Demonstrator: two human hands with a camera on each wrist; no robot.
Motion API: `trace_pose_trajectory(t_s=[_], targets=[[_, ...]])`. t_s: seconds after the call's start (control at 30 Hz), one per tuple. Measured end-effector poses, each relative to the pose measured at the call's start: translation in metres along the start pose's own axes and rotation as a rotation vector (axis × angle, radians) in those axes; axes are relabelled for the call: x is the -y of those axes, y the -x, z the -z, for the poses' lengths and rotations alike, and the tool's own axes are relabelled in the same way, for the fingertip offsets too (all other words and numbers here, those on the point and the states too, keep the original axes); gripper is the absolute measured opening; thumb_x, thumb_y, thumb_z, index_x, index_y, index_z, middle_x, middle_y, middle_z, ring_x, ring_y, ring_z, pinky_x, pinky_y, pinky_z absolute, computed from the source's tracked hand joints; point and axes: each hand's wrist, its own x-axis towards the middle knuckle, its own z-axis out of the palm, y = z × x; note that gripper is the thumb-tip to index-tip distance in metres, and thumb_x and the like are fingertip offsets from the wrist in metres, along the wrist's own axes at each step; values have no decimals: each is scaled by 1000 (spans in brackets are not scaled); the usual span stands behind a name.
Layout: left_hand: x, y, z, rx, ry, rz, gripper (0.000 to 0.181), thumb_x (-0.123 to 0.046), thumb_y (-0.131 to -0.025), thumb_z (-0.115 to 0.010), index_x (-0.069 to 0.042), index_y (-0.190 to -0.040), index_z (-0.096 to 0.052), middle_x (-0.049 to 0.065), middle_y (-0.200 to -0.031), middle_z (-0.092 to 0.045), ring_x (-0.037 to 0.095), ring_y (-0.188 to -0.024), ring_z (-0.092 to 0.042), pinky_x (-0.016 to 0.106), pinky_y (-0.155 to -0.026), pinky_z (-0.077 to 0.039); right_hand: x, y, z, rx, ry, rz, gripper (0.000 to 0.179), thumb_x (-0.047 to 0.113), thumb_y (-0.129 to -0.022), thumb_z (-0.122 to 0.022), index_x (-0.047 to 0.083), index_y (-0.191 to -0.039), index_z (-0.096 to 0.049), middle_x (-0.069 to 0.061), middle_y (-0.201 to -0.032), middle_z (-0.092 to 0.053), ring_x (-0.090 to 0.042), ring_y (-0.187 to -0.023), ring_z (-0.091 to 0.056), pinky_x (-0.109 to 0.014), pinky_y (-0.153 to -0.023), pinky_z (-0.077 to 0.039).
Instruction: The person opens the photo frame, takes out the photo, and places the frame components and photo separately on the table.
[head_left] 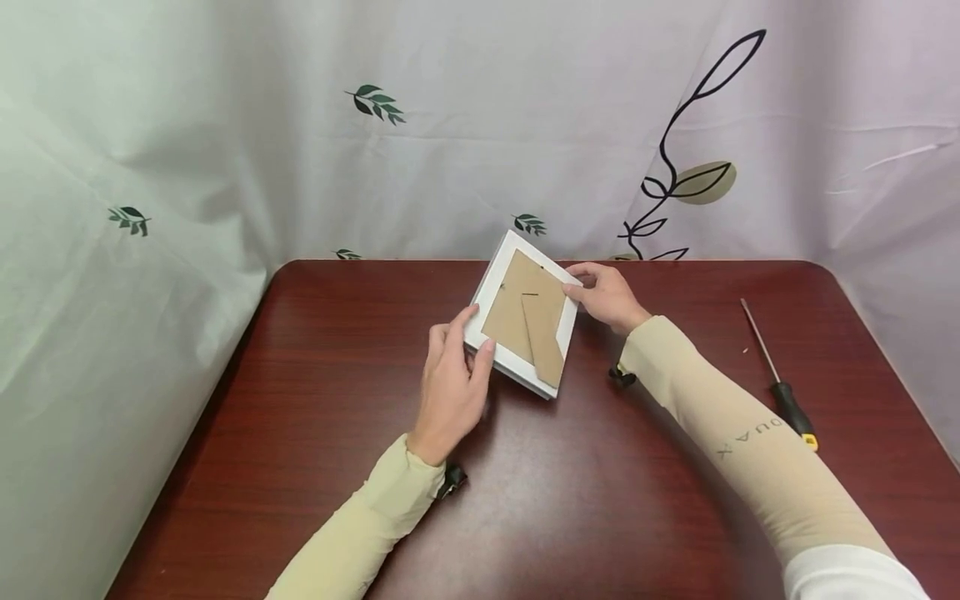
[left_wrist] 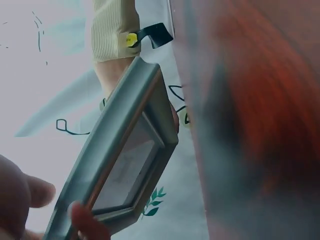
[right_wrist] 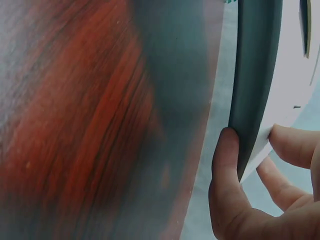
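Observation:
Both hands hold a white picture frame (head_left: 491,310) tilted above the table, its brown backing board (head_left: 510,312) with a fold-out stand (head_left: 542,342) facing the head camera. My left hand (head_left: 453,392) grips the frame's lower left corner between thumb and fingers. At the upper right corner my right hand (head_left: 609,298) pinches the edge, thumb on the back side. In the left wrist view the front of the picture frame (left_wrist: 112,135) shows a stepped moulding around a glazed opening. The right wrist view has the right fingers (right_wrist: 227,165) against the frame's side edge (right_wrist: 255,75).
A screwdriver (head_left: 787,404) with a black and yellow handle lies on the dark red wooden table (head_left: 300,417), right of the right forearm. A tiny pale bit (head_left: 745,350) lies near its shaft. A leaf-printed white curtain (head_left: 480,125) hangs behind the table's far edge.

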Motion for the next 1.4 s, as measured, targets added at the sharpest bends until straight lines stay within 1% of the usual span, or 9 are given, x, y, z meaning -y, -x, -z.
trace_pose_trajectory(t_s=[0.13, 0.23, 0.53, 0.73, 0.87, 1.03, 1.13, 1.27, 1.4], targets=[[-5, -9, -10, -77, -24, 38, 58, -27, -100, -60, -4, -149, -39, 18, -123, -51, 31, -92, -59, 47, -79, -51, 1, 0, -2, -30, -25, -2, 41, 12, -101, -60, 0, -139, -54, -24, -125, -56, -32, -105, -59, -49, -92, -53], [-7, -16, -16, -112, -57, 27, 53, -23, -100, -59, 2, -144, -44, 20, -120, -53, 35, -87, -59, 48, -76, -51, 1, 0, -3, -54, -40, -6, 42, 11, -101, -59, 0, -140, -53, -24, -128, -56, -32, -107, -59, -47, -91, -53], [-19, -24, -23, -205, -121, -148, 41, -13, -93, -57, 4, -130, -56, 17, -108, -55, 34, -66, -59, 44, -61, -55, 1, 1, -7, -38, -101, -18, 45, 8, -101, -60, -8, -141, -47, -27, -129, -55, -37, -110, -64, -42, -90, -56], [-24, -23, -25, -253, -156, -232, 40, -11, -90, -58, 4, -127, -57, 16, -106, -55, 33, -65, -61, 43, -58, -55, 8, 5, -7, -86, 80, 60, 43, 16, -98, -64, -6, -133, -54, -24, -125, -63, -35, -105, -68, -43, -89, -56], [-24, -21, -26, -274, -175, -282, 39, -8, -88, -59, 5, -125, -57, 16, -102, -54, 30, -63, -60, 41, -55, -55, 22, 9, -1, -154, 155, 118, 42, 22, -100, -61, -4, -133, -58, -22, -115, -69, -34, -102, -68, -39, -86, -55], [-26, -19, -28, -286, -233, -369, 40, -3, -86, -61, 6, -125, -57, 16, -100, -54, 28, -64, -60, 38, -54, -55, 55, 14, 4, -153, -83, 91, 46, 26, -105, -52, -5, -139, -52, -25, -104, -72, -30, -86, -74, -38, -75, -61], [-29, -18, -30, -293, -278, -425, 42, -2, -85, -63, 7, -125, -58, 16, -99, -54, 27, -70, -63, 36, -57, -57, 75, 19, 8, -161, -139, 65, 54, 37, -105, -51, -3, -141, -51, -25, -100, -73, -23, -76, -75, -38, -72, -61], [-33, -15, -34, -298, -317, -492, 43, -1, -82, -67, 6, -124, -60, 15, -97, -55, 25, -73, -63, 33, -58, -58, 92, 26, 13, -143, -60, 23, 67, 49, -100, -56, -1, -145, -47, -22, -97, -74, -21, -72, -75, -38, -73, -61], [-38, -12, -38, -277, -347, -540, 45, -1, -80, -70, 4, -124, -61, 13, -97, -55, 22, -74, -63, 30, -56, -57, 98, 31, 14, -132, 90, 7, 76, 52, -94, -64, 0, -147, -44, -22, -102, -74, -23, -84, -75, -41, -89, -56]])
